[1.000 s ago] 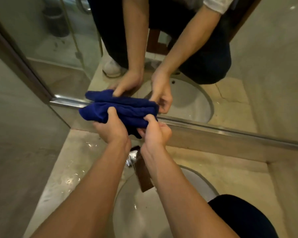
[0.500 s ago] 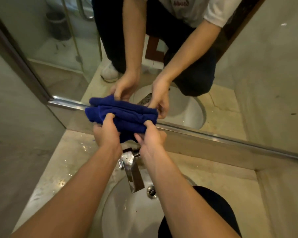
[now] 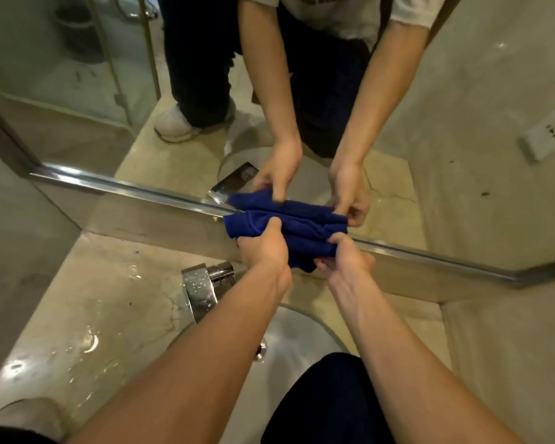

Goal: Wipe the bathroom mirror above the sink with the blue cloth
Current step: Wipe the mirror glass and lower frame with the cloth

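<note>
Both hands clamp the blue cloth (image 3: 289, 233), bunched into a folded wad. Left hand (image 3: 265, 248) grips its left half, thumb laid over the top fold, fingers curled under. Right hand (image 3: 345, 259) pinches the right end between thumb and fingertips. Cloth sits at the mirror's (image 3: 462, 123) lower edge, against the metal trim strip (image 3: 125, 189), its far side apparently touching the glass; contact not certain.

Handling, as judged: soft, light, limp; sags where unsupported, a loose tail hangs between the hands. Probably grips well, not slippery. Best held as a flat pad under one palm, folds tucked in, so it spreads on the glass.

Near side: chrome faucet (image 3: 202, 293) left of the forearms, sink basin (image 3: 298, 331) beneath them, wet stone counter (image 3: 93, 315) with water streaks further left
</note>
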Motion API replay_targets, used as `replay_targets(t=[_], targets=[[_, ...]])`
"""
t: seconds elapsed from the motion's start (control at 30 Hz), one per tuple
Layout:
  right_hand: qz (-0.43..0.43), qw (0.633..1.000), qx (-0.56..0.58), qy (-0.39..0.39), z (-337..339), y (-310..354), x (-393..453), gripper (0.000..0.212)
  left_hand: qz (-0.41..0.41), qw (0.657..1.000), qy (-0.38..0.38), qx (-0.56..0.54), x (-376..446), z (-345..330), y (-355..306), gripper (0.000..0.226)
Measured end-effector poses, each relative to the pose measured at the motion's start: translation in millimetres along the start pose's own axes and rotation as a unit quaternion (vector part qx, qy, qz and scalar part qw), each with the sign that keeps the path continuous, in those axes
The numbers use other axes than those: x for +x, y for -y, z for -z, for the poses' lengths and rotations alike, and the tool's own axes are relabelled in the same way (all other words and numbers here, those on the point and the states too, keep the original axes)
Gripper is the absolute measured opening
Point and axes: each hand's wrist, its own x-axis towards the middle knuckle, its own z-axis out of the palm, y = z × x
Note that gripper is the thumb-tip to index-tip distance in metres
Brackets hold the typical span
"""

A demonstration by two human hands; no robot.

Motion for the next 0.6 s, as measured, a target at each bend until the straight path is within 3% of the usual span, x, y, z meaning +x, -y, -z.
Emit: replay_targets(t=[0.07,0.13,0.3,0.37,0.6], targets=[[-0.014,0.999,0.049,-0.003,14,4,12,0.015,0.030,0.998,0.057,0.017,-11,-1,5,0.034],[-0.018,0.997,0.068,0.022,10,1,4,0.012,0.013,0.998,0.062,0.016,-14,9,0,0.033],[-0.071,0.987,0.019,0.141,-67,-45,-56,0.015,-0.115,0.987,-0.071,-0.091,22,63,-59,0.034],[-0.089,0.981,0.044,0.165,-96,-61,-76,0.016,-0.155,0.978,-0.075,-0.116,34,79,-82,0.034],[-0.055,0.993,0.049,0.094,-82,-55,-55,0.018,-0.182,0.977,-0.085,-0.074,32,60,-59,0.051]])
